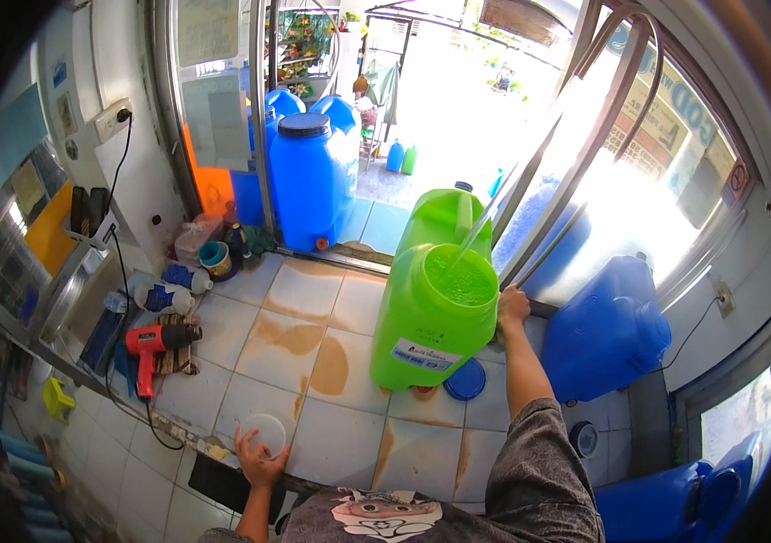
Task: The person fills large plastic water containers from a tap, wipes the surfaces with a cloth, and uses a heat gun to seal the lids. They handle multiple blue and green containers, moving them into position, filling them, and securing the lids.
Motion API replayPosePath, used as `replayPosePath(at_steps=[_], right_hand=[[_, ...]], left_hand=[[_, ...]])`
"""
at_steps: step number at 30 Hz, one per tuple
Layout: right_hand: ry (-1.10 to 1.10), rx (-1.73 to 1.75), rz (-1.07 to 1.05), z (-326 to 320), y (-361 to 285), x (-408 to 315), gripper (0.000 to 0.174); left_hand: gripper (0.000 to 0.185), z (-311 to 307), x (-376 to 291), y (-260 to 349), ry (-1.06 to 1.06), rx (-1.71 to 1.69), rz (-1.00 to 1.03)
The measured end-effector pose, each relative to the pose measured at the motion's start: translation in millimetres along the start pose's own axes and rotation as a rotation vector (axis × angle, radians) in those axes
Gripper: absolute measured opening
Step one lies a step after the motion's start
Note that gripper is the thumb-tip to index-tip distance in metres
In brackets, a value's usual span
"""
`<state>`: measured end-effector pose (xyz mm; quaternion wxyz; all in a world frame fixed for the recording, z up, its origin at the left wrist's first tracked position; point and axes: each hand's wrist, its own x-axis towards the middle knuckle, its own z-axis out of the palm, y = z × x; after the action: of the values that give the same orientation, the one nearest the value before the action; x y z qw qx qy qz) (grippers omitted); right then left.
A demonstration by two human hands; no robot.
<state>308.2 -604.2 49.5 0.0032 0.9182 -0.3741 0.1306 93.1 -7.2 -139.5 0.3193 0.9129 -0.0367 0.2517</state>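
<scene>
My left hand [262, 453] is at the near edge of the tiled counter [331, 434], its fingers on a round, translucent plastic lid or shallow container [265, 434]. My right arm reaches forward past a green plastic water jug [419, 305]; my right hand [513, 305] is beside the jug's right side, at the lower end of a thin rod or tube [552, 248]. What its fingers hold is partly hidden. A clear stream or tube runs down into the jug's wide open mouth, where the water bubbles. A blue screw lid [465, 379] lies at the jug's base.
A red heat gun [155, 346] with a black cord lies left. Plastic bottles [165, 296] and a blue-green cup [214, 255] stand behind it. Large blue jugs stand in the doorway [304, 183] and at right [603, 332]. A dark round cap [584, 439] lies near the right wall.
</scene>
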Motion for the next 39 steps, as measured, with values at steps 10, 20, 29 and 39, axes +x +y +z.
replayPosePath(at_steps=[10, 20, 29, 39], right_hand=[[0.011, 0.025, 0.013, 7.8, 4.8, -2.3, 0.036], [0.030, 0.057, 0.013, 8.0, 7.1, -8.9, 0.034], [0.062, 0.084, 0.019, 17.6, 12.2, -9.5, 0.036], [0.245, 0.377, 0.127, 48.7, 24.2, -30.0, 0.036]], left_hand=[[0.045, -1.0, 0.2, 1.1, -0.009, -0.019, -0.019], [0.045, -2.0, -0.1, 1.4, -0.017, -0.014, -0.030], [0.046, -0.7, -1.1, -1.5, -0.028, -0.005, -0.027], [0.039, 3.5, 111.6, 87.3, -0.161, -0.529, -0.155]])
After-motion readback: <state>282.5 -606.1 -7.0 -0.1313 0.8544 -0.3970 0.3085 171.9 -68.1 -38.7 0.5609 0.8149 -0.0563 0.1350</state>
